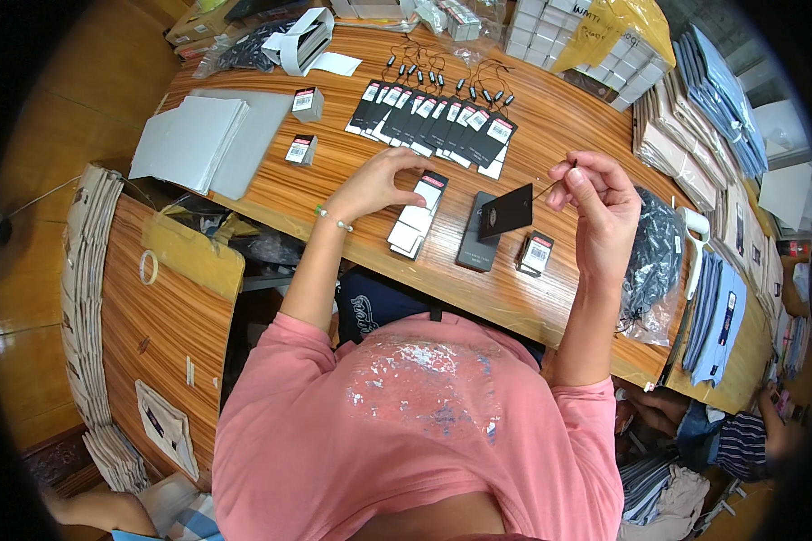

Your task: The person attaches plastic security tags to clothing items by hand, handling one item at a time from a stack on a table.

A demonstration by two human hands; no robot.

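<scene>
Slanting left of the right grip: black tag.

Striped wooden table — similar side table at left — brown tiled floor.

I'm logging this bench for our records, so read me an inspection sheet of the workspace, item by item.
Surface: wood-grain table.
Job's things: black tag on a cord; white-faced stack; dark stack; small labelled stack; row of corded tags.
Clutter: pale sheets at left; bagged dark cords at right.
Grips: left grip open at the white-faced stack, contact unclear; right grip pinching the black tag's cord.
Cables: thin line at far left, perhaps a cable.
Surroundings: folded blue garments; another person, lower right.
</scene>
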